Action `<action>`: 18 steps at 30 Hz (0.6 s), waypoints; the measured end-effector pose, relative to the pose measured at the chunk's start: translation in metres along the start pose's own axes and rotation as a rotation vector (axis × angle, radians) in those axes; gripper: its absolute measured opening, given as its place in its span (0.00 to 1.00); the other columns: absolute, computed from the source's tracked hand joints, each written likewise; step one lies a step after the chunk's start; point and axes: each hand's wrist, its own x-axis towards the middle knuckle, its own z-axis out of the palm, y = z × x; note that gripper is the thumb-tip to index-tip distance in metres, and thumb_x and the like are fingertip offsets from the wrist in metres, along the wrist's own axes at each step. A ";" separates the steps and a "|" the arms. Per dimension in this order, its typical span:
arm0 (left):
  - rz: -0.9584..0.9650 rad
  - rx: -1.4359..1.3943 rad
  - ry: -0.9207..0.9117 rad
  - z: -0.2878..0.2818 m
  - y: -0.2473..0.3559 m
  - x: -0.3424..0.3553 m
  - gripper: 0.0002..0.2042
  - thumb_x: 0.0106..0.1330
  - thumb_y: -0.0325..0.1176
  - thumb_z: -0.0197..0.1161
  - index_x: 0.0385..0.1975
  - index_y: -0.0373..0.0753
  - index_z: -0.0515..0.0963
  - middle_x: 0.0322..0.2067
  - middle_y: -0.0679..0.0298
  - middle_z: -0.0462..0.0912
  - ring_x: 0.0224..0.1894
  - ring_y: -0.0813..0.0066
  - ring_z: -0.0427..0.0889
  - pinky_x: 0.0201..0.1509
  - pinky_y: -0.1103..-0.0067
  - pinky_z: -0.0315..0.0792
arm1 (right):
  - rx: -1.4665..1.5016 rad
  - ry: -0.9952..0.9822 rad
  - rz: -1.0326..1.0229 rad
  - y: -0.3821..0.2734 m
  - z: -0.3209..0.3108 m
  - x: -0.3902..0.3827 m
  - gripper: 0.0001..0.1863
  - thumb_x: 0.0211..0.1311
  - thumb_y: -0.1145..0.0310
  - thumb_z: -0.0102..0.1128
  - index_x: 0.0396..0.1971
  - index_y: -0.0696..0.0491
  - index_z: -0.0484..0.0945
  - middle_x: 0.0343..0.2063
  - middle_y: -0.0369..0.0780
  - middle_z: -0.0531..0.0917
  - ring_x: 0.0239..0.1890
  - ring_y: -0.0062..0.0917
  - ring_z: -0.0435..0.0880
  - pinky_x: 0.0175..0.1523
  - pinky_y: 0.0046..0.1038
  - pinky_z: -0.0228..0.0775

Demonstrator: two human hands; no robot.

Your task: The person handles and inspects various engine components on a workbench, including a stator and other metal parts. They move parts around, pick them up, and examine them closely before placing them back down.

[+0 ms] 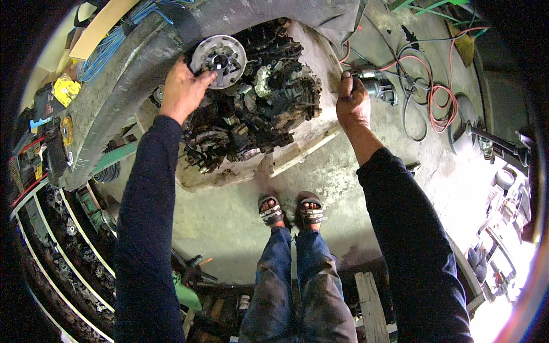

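Note:
My left hand [184, 88] grips a round grey metal disc-shaped part [235, 50], thumb over its face and fingers behind the rim. The disc has a hub hole at its centre and several openings around it. My right hand [353, 106] is closed on a dark, shiny cylindrical metal part [378, 87], reaching out to the hand's right. Between the hands lies a heap of greasy black metal machine parts [246, 117], on a stained pale tray or board [313, 54]. The disc is above the heap's far left edge.
Red and grey cables or hoses [440, 103] coil on the floor at the right. Beyond the heap curves a long, dark-covered ledge [123, 86] with blue cable [98, 62]. Slatted metal racks [54, 243] hold parts at the left. My sandalled feet [290, 208] stand on the concrete.

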 end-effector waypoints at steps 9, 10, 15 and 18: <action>-0.151 -1.104 0.349 0.033 -0.078 -0.072 0.18 0.74 0.31 0.57 0.58 0.29 0.70 0.56 0.48 0.79 0.56 0.58 0.80 0.70 0.65 0.72 | -0.035 0.030 -0.024 0.002 0.001 -0.001 0.27 0.77 0.51 0.45 0.33 0.62 0.78 0.34 0.62 0.81 0.41 0.62 0.78 0.48 0.53 0.70; -0.223 -1.131 0.390 0.038 -0.098 -0.082 0.19 0.75 0.34 0.56 0.59 0.29 0.70 0.57 0.46 0.78 0.58 0.56 0.79 0.72 0.64 0.71 | -0.021 0.010 -0.024 0.002 0.000 -0.001 0.27 0.77 0.50 0.44 0.35 0.62 0.78 0.36 0.61 0.81 0.43 0.62 0.78 0.49 0.52 0.70; -0.620 -1.356 0.763 0.068 -0.176 -0.124 0.31 0.74 0.44 0.57 0.73 0.39 0.58 0.70 0.49 0.64 0.67 0.55 0.69 0.73 0.64 0.64 | 0.018 0.007 -0.021 0.002 0.001 -0.001 0.26 0.77 0.50 0.44 0.37 0.61 0.78 0.35 0.60 0.81 0.42 0.61 0.78 0.49 0.52 0.70; -0.534 -0.893 0.849 0.076 -0.183 -0.141 0.39 0.68 0.33 0.68 0.72 0.26 0.53 0.64 0.47 0.71 0.58 0.59 0.75 0.65 0.71 0.69 | 0.021 -0.017 0.041 0.004 0.002 -0.001 0.26 0.77 0.49 0.44 0.39 0.60 0.78 0.36 0.60 0.81 0.42 0.61 0.79 0.48 0.53 0.71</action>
